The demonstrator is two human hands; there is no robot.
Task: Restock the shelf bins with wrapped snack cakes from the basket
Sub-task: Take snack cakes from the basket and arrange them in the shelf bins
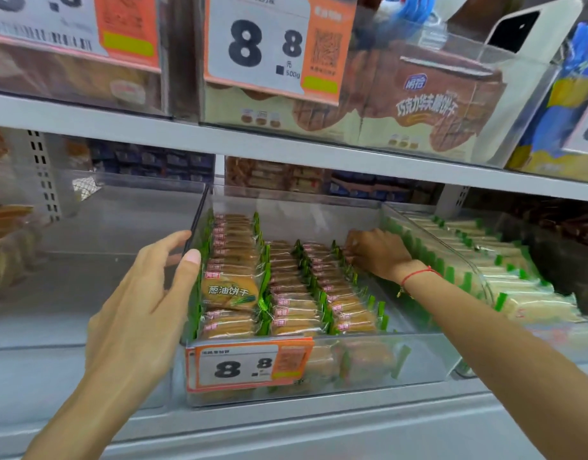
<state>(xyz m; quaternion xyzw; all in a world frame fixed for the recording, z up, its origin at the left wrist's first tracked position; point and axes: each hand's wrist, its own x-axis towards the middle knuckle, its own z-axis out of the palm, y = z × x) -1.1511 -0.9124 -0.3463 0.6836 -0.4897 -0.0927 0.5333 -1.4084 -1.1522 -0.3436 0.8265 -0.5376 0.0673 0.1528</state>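
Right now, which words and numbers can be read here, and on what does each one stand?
"8 8", "元", "500g": upper price tag.
"巧克力华夫脆饼干": brown box in the upper bin.
"葱油饼干": snack pack beside the left hand.
"8.8": lower price tag.
Barcodes, QR code, small print: too blurred to read.

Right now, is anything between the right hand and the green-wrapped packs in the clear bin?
Nothing visible. The right hand is already inside the clear bin, fingers touching the rightmost row of packs. The shelf above leaves the bin's top open.
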